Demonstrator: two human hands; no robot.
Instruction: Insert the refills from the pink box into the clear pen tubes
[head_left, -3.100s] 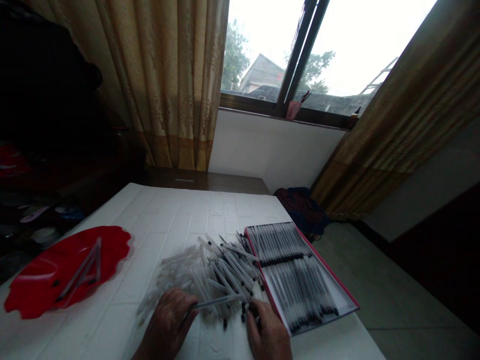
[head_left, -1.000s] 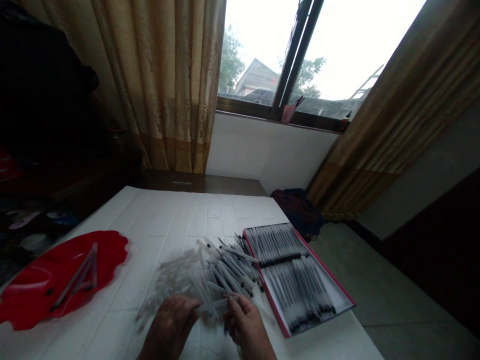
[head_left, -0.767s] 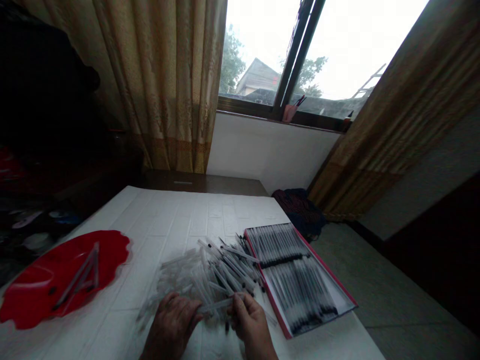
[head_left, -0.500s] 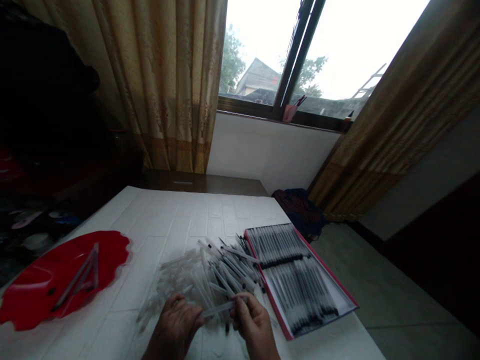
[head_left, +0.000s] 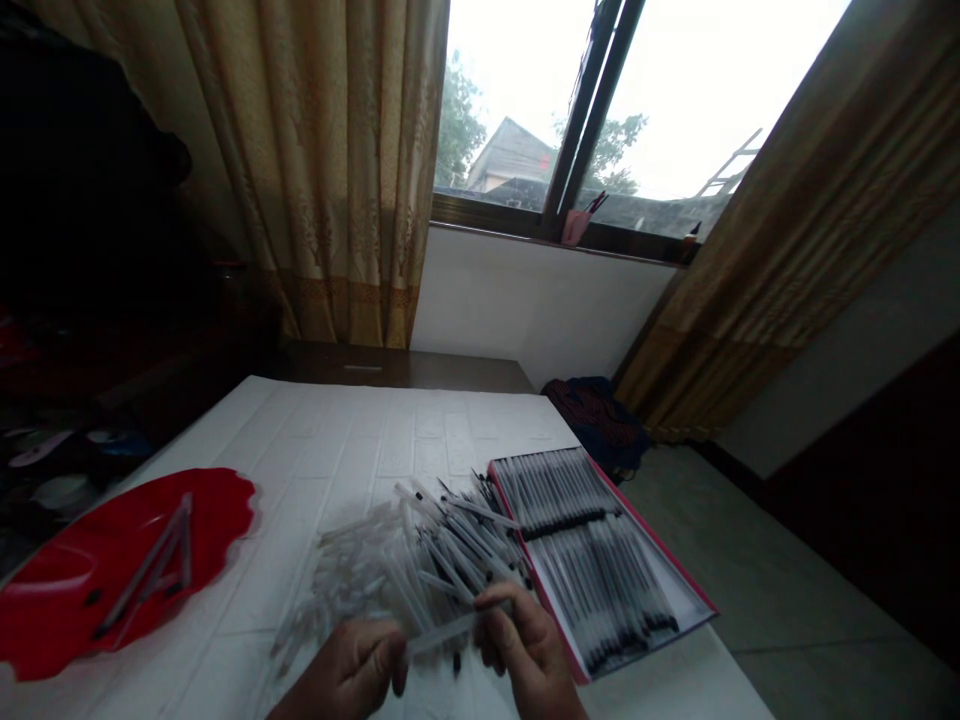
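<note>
Left hand (head_left: 349, 662): clamped on a tube (head_left: 448, 631)
Right hand (head_left: 526, 640): clamped on its other end
Tube: between hands, above desk (head_left: 360, 420)
Box (head_left: 681, 588): two rows (head_left: 589, 560) laid
Pile (head_left: 356, 565): many loose, seemingly left

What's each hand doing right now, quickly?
Left hand: closed, holding one end of a clear tube.
Right hand: closed, pinching the clear tube near its other end.

No text, label, brand or number can be read — not even on the box (head_left: 681, 594) at five o'clock.
</note>
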